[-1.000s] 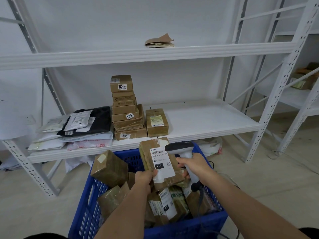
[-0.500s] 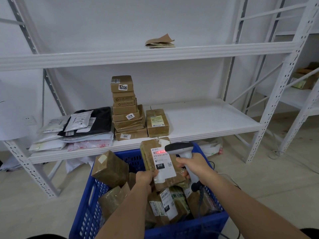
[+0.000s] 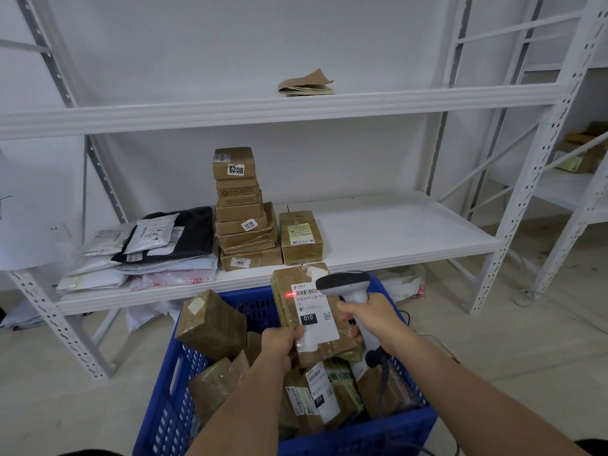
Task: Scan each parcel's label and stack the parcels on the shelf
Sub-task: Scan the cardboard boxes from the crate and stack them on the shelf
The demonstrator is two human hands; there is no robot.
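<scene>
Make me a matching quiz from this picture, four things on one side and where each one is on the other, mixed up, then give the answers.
Things:
1. barcode scanner
2. parcel with the 010 label
3. folded brown paper
4. box marked 6206

Places:
A. top of the stack of boxes
B. held in the left hand
C. upper shelf
D. held in the right hand

Pairs: 1-D, 2-B, 3-C, 4-A

Your way onto the middle shelf (image 3: 394, 238) lies open to the right of the single brown box (image 3: 301, 236). The tall box stack (image 3: 245, 209) and the flat mailer pile (image 3: 148, 251) fill its left half.
</scene>
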